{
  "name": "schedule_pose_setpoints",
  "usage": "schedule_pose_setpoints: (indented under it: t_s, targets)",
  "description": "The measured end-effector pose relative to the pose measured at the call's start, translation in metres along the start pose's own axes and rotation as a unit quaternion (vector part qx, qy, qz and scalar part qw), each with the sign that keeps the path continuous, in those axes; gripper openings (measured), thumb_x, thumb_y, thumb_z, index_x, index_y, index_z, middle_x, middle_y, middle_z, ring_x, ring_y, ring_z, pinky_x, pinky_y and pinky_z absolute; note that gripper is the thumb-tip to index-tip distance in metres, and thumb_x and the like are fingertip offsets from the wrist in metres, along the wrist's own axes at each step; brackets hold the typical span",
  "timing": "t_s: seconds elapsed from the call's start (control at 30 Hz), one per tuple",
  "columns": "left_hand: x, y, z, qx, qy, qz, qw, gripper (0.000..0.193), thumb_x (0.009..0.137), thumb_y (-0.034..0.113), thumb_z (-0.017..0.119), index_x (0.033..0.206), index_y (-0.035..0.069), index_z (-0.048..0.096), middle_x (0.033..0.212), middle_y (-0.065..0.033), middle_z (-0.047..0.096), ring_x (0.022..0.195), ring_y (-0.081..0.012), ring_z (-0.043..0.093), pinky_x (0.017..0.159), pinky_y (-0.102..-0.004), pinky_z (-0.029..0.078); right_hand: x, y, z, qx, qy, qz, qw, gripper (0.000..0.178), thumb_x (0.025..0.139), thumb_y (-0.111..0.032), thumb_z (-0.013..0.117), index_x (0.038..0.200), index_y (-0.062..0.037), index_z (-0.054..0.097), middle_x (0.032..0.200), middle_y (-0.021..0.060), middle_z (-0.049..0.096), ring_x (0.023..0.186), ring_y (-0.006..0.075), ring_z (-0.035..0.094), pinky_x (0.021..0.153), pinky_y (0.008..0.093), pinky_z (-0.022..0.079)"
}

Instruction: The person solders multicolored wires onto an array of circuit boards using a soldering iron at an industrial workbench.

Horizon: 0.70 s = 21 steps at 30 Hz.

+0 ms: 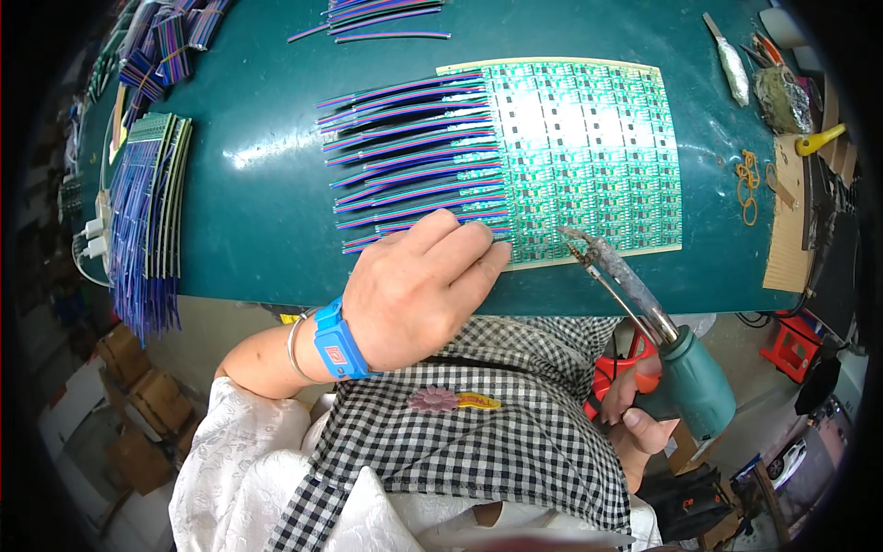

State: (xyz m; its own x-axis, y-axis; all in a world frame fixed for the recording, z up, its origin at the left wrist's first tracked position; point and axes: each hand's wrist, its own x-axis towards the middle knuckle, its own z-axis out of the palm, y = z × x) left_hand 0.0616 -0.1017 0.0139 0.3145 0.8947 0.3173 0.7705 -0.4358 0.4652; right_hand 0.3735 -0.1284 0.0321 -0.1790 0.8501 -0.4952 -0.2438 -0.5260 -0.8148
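A green circuit board panel [589, 156], divided into many small units, lies on the table. Multicolour ribbon cables [414, 156] reach leftward from its left edge in a row of several. Over the panel's lower left corner, my left hand [418, 285] has its fingers pinched together around the end of a ribbon cable; the fingertips partly hide it. My right hand [635, 414] grips a green-handled soldering gun [694, 382] below the table's front edge. Its metal tip points up and left, over the panel's lower part, right of my left fingers.
Panels with cables attached [152, 221] are stacked at the left of the green table [258, 221]. Cable bundles [170, 51] lie far left, loose cables [386, 18] at the back. Rubber bands [747, 179], a wrapped-handled tool [731, 69] and cardboard [785, 235] lie right.
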Motion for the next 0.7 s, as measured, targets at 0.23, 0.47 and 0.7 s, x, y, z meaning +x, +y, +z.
schedule_pose_setpoints:
  t_s: [0.23, 0.47, 0.7]
  targets:
    - [0.0, -0.013, -0.054, -0.065, -0.095, -0.091, 0.989, 0.03, 0.071, -0.002, 0.076, 0.1, -0.001, 0.074, 0.09, -0.0118, 0.068, 0.077, -0.0283, 0.068, 0.066, -0.0358, 0.056, 0.012, 0.007, -0.025, 0.038, -0.059, -0.076, 0.995, 0.063, 0.065, -0.007, 0.07, 0.123, 0.0105, 0.05, 0.072, 0.0112, 0.054, 0.05, 0.0206, 0.052, 0.046, 0.0331, 0.049]
    - [0.043, -0.077, -0.076, 0.051, -0.026, -0.102, 0.993, 0.007, 0.082, 0.007, 0.075, 0.089, 0.003, 0.074, 0.083, -0.0109, 0.069, 0.071, -0.027, 0.066, 0.062, -0.0341, 0.053, 0.023, 0.018, -0.041, 0.032, -0.145, -0.124, 0.981, 0.067, 0.078, -0.006, 0.07, 0.135, 0.0072, 0.039, 0.074, 0.0112, 0.053, 0.049, 0.0183, 0.052, 0.042, 0.0332, 0.049]
    - [0.086, -0.141, -0.031, 0.125, 0.037, -0.104, 0.986, 0.013, 0.085, 0.016, 0.074, 0.09, 0.004, 0.07, 0.092, -0.0115, 0.066, 0.091, -0.0315, 0.062, 0.082, -0.0417, 0.05, 0.016, 0.02, -0.034, 0.042, -0.132, -0.126, 0.982, 0.065, 0.075, -0.005, 0.07, 0.132, 0.0097, 0.043, 0.07, 0.0099, 0.053, 0.05, 0.0182, 0.052, 0.045, 0.0323, 0.049]
